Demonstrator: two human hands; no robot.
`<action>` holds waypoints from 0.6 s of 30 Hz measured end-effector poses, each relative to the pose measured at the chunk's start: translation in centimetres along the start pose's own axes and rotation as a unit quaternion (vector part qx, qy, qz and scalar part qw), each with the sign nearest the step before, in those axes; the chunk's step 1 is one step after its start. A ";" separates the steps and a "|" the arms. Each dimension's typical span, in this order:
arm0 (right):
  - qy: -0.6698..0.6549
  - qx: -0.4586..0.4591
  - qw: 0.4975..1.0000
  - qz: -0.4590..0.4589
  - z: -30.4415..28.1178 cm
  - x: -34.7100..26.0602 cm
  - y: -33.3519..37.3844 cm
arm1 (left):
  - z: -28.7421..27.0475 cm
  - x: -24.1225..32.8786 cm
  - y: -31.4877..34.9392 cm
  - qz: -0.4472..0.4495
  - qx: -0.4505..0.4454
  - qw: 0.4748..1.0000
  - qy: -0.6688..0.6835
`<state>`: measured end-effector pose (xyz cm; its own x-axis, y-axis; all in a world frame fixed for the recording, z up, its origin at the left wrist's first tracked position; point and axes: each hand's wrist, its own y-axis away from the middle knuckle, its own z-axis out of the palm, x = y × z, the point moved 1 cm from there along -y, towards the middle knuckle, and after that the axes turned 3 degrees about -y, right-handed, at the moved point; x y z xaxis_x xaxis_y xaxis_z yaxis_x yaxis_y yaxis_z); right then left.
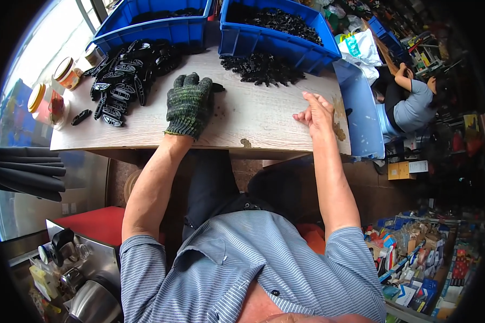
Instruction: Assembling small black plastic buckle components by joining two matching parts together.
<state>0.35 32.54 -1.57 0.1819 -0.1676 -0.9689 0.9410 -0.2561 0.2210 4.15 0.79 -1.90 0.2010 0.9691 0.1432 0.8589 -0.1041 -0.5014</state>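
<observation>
My left hand (188,102) wears a dark knitted work glove and lies flat, palm down, on the pale wooden table (253,121); a small black part pokes out by its fingertips. To its left lies a heap of black oval plastic parts (126,75). My right hand (317,113) is bare, resting edge-on near the table's right side, fingers loosely apart, holding nothing. Beyond it sits a smaller pile of black spiky parts (263,69).
Two blue bins (275,40) (156,27) with black parts stand at the table's far edge. Jars (67,72) and one loose black part (81,117) sit at the left. A blue panel (361,107) leans at the right edge. Another person (412,102) sits at the far right.
</observation>
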 end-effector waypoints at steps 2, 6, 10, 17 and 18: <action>0.033 -0.014 0.999 0.017 1.7 0.0 -0.3 | 0.2 0.2 0.6 -0.012 0.062 0.998 -0.007; 0.135 -0.019 0.990 0.023 4.8 -0.2 -0.6 | 0.4 -0.1 0.8 -0.029 0.122 0.992 0.019; 0.203 -0.024 0.979 -0.003 6.6 -0.1 -1.6 | 0.3 -0.4 0.5 -0.008 0.117 0.991 0.068; 0.320 -0.001 0.947 -0.035 8.4 -0.4 -1.7 | 0.2 -0.6 0.7 -0.011 0.127 0.987 0.095; 0.327 0.001 0.944 -0.037 8.5 -0.5 -1.5 | 0.3 -0.7 0.7 -0.012 0.131 0.986 0.101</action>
<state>-3.61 24.94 -0.51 0.2530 0.4750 -0.8428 0.9578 -0.2459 0.1489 4.49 0.08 -2.61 0.2946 0.9036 0.3110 0.7187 0.0049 -0.6953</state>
